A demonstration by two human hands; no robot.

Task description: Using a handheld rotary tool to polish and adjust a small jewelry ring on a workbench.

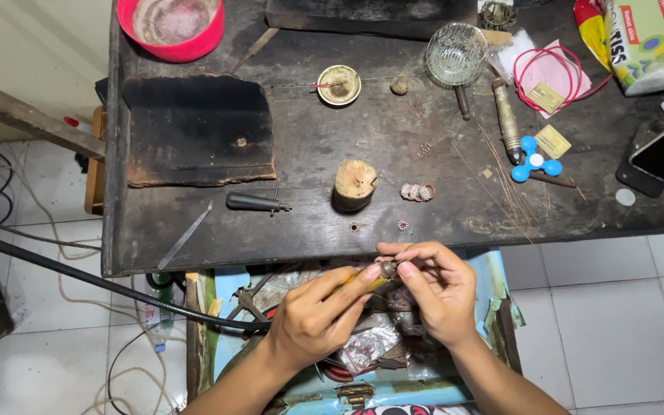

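Holding our hands together just below the tabletop (309, 146) edge, we are pinching a small dark metal piece (386, 269) in the right hand (436, 292) grip while the left hand (320, 315), clamped on a yellow-handled tool (363, 283), is pointing rightward at it.

The counter (309, 138) is dark, scuffed matt wood (a charred rough slab (197, 131) lies on it); the stump (354, 184) is bare wood, the bowl (456, 52) cut glass, the file (184, 235) dull metal.
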